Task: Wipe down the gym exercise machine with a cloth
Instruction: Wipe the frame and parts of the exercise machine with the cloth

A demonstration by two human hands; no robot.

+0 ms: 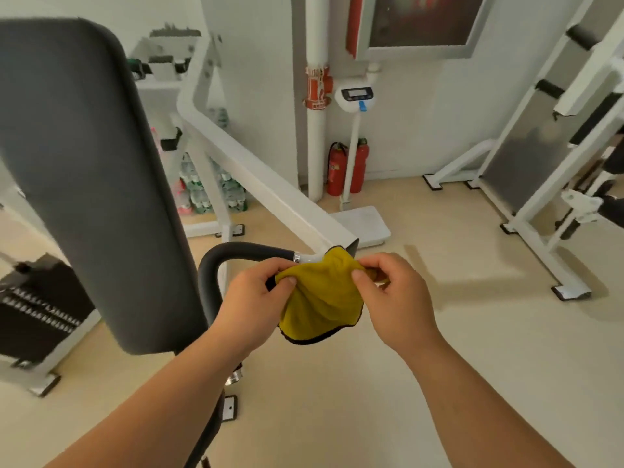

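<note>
A yellow cloth (324, 298) with a dark hem hangs between my two hands at the centre of the view. My left hand (256, 305) pinches its left edge and my right hand (395, 298) pinches its right edge. The cloth's top drapes over the chrome end of the machine's curved black handle (236, 253), where it meets the white frame arm (263, 177). The machine's tall grey back pad (91, 170) stands upright on the left, close to my left forearm.
A weight stack (37, 309) sits low on the left. Behind stand a white body scale (358, 224), two red fire extinguishers (337, 170) by a white pipe, and shrink-wrapped water bottles (202, 190). Another white machine (557, 157) fills the right. Beige floor lies between.
</note>
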